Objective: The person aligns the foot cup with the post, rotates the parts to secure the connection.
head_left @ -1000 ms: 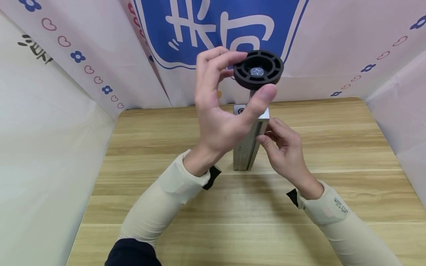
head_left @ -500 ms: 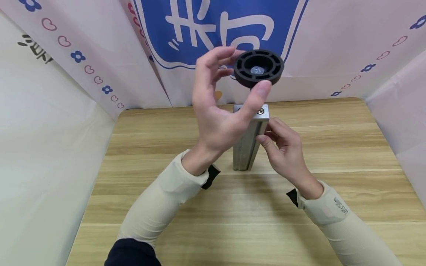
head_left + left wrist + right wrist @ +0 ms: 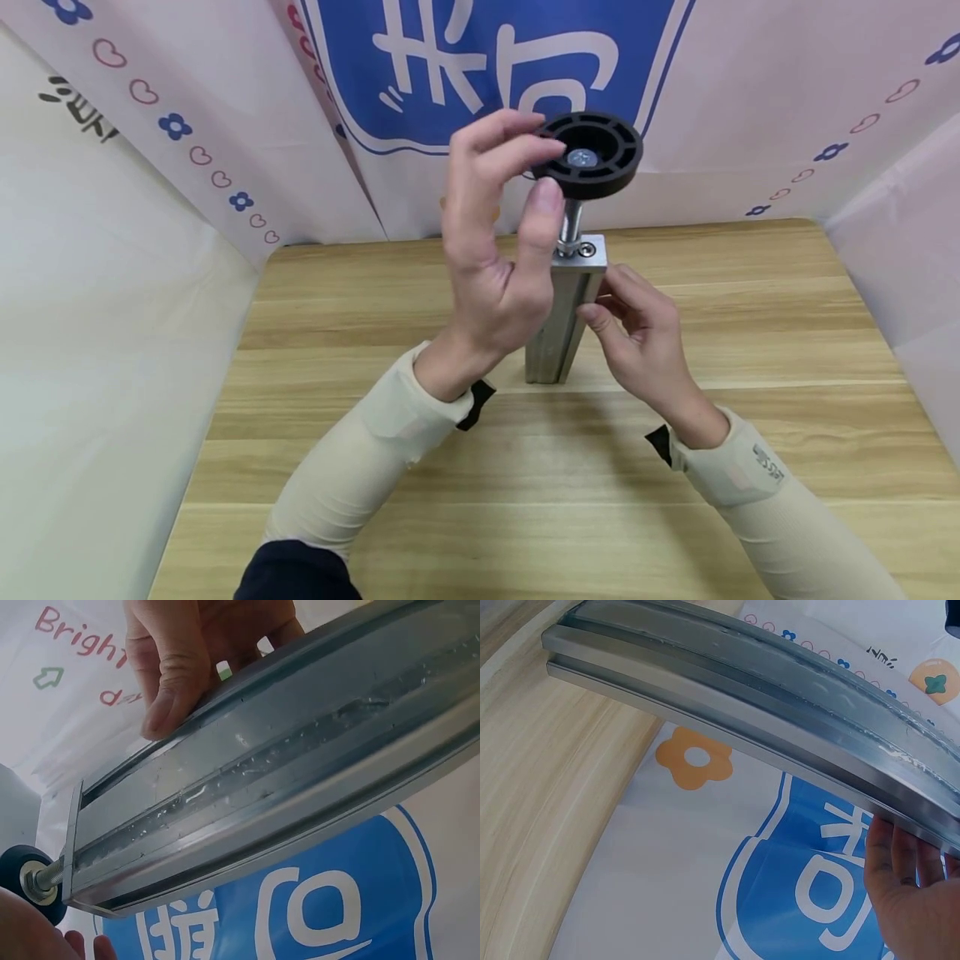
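An aluminium profile (image 3: pixel 553 333) stands upright on the table, with a metal plate (image 3: pixel 588 260) on its top end. A round black levelling foot (image 3: pixel 622 173) rises from that plate on a threaded stem (image 3: pixel 571 221). My left hand (image 3: pixel 498 267) holds the left edge of the levelling foot between thumb and bent index finger. Lower down, my right hand (image 3: pixel 641 333) grips the profile's right side, its thumb on the near edge. In the left wrist view the right thumb (image 3: pixel 169 709) lies along the profile's side. In the right wrist view the fingers (image 3: pixel 881 844) reach behind the profile.
The wooden table (image 3: pixel 570 500) ends just behind the profile. A printed white backdrop (image 3: pixel 712 133) with a blue sign (image 3: pixel 480 75) hangs behind it. White sheets enclose both sides. Each wrist wears a band with a black piece (image 3: pixel 476 406) on it.
My left thumb has slid from the front right of the levelling foot to its left edge, uncovering the stem. The index finger now overlaps the rim. My right hand and the profile stay still.
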Motion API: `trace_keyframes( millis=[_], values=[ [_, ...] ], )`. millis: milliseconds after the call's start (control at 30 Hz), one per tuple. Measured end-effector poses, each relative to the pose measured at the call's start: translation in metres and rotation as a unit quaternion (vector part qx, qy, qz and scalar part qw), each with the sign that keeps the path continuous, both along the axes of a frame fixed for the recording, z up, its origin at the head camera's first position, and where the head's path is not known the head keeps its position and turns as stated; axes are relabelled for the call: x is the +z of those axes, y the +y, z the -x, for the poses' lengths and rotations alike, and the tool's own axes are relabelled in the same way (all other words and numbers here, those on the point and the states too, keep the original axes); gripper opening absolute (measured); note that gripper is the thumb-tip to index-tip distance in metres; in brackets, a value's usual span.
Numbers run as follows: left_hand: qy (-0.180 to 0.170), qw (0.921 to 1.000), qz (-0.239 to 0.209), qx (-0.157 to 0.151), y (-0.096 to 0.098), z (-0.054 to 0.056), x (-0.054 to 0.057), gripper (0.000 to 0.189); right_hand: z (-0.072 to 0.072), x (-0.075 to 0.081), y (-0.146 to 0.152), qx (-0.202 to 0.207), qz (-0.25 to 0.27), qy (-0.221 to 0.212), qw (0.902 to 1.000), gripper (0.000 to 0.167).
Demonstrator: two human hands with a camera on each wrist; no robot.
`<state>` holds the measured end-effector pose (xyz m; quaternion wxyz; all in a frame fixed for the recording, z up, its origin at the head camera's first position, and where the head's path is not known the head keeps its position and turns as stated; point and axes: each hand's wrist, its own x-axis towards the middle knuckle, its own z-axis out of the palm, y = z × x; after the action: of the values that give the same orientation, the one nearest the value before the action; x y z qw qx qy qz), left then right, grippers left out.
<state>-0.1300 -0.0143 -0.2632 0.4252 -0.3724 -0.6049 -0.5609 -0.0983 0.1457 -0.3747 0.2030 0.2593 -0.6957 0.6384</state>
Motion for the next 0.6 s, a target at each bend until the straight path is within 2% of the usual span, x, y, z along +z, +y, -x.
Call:
trace_keyframes(
  millis=[167, 300, 600],
  values=[
    [-0.002, 0.9999, 0.000, 0.017, -0.0006, -0.0022, 0.0017, 0.031, -0.0001, -0.0008, -0.0003, 0.005, 0.002, 0.002, 1.0000, 0.045],
    [-0.020, 0.9993, -0.003, 0.033, 0.0001, -0.0023, 0.0035, 0.043, -0.0003, -0.0014, 0.0000, 0.008, 0.002, 0.004, 1.0000, 0.048],
    [-0.060, 0.9971, 0.006, 0.046, 0.0012, -0.0035, 0.0073, 0.051, 0.0001, -0.0025, 0.0004, 0.006, 0.001, 0.004, 1.0000, 0.051]
  ],
)
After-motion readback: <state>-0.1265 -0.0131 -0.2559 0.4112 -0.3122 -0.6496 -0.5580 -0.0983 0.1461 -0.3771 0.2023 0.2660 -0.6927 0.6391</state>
